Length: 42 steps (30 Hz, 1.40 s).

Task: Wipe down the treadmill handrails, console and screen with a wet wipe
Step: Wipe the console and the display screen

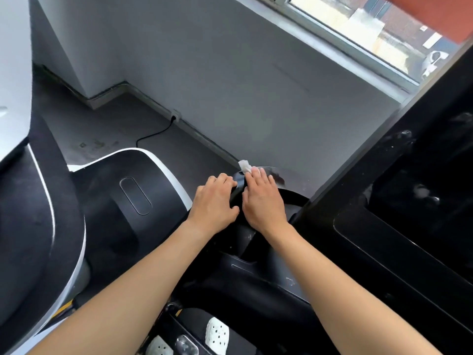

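Both hands are on the black curved handrail [277, 176] at the left end of the treadmill, just left of the glossy black console panel [422, 190].

Right hand [263, 201]: fingers close together and laid fairly flat along the handrail, pressing the crumpled white wet wipe [245, 166] onto it. Most of the wipe is under the fingers; one bunched corner sticks out past the fingertips at the far end of the handrail.

Left hand [213, 203]: right beside the right hand, thumbs nearly touching. Fingers curled over the far side of the handrail and bunched together, gripping it. No wipe under it that I can see.

Around it: a second black-and-white machine [133, 190] to the left, and a black power cable [156, 134] running across the grey floor to a wall socket [176, 116]. There is a window [358, 29] up top, and white perforated shoes [217, 334] at the bottom edge.
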Tool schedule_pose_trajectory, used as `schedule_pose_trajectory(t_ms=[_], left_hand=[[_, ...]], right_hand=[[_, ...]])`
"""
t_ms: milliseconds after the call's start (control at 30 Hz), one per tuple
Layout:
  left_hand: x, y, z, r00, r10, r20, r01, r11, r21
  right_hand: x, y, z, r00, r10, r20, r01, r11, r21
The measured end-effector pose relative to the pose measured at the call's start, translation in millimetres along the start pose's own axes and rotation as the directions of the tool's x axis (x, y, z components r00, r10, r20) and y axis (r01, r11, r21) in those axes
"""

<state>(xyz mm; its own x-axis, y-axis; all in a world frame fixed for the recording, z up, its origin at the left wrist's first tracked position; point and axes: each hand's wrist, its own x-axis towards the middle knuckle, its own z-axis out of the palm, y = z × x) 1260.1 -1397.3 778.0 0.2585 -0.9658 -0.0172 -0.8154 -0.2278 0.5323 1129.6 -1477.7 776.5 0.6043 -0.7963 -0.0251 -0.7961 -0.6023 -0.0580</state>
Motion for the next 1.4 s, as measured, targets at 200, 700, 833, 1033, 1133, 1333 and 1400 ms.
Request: schedule_pose_trajectory(t_ms=[200, 700, 833, 1033, 1133, 1333, 1400], left_hand=[[-0.4, -2.4, 5.0, 1.0, 0.003, -0.03, -0.004, 1.0, -0.018], [-0.9, 6.9, 1.4, 1.0, 0.004, 0.005, -0.004, 0.999, 0.043], [2.9, 25.8, -5.2, 0.995, -0.085, -0.043, 0.07, 0.961, -0.266], [11.5, 61.8, -13.6, 0.978, -0.173, 0.12, 0.206, 0.672, -0.711], [10.1, 69.9, -10.9, 0.988, -0.151, 0.039, 0.127, 0.632, -0.765], [27.8, 74.3, -1.8, 0.989, -0.034, -0.141, -0.051, 0.828, -0.558], [37.9, 77.4, 7.5, 0.986, 0.07, -0.154, -0.137, 0.863, -0.486]], right_hand=[[31.8, 25.1, -2.6, 0.997, 0.073, 0.017, -0.07, 0.99, -0.124], [-23.1, 11.0, -25.7, 0.979, 0.136, -0.149, -0.104, 0.974, 0.204], [-35.2, -3.8, -42.6, 0.95, 0.211, -0.23, -0.084, 0.882, 0.465], [-62.4, -0.4, -55.6, 0.889, 0.342, -0.306, -0.094, 0.788, 0.609], [-70.9, 11.7, -56.0, 0.891, 0.362, -0.272, -0.148, 0.8, 0.581], [-89.2, 30.6, -63.3, 0.895, 0.021, -0.445, -0.036, 0.999, -0.027], [-93.3, 38.9, -63.6, 0.895, -0.012, -0.446, -0.066, 0.985, -0.158]])
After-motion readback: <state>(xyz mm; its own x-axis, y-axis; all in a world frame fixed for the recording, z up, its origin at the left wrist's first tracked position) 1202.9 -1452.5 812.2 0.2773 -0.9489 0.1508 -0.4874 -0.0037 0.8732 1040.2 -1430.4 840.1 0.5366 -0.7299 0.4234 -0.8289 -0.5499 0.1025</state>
